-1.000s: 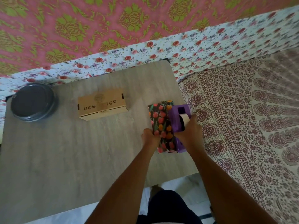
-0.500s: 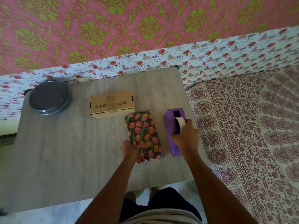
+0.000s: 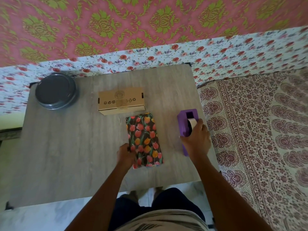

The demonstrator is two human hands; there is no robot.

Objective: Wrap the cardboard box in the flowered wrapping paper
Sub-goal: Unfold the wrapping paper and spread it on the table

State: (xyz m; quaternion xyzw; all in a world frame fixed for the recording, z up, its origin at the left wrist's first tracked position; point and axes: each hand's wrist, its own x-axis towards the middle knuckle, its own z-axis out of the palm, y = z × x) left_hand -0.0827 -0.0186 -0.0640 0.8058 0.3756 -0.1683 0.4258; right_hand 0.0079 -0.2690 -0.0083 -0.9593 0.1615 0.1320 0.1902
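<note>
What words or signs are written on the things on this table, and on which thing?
No words or numbers can be read.
Cardboard box: round emblem, too blurred to read.
Cardboard box: row of tiny symbols, one like a recycling triangle, the rest too small.
Flowered parcel, purple tape dispenser, grey tin: no print seen.

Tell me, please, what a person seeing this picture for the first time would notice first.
The package in bright tulip paper, at the middle of the grey table, catches the eye first; the left hand grips its near left corner. To its right, the right hand holds a purple tape dispenser. Behind the package lies a plain cardboard box.
</note>
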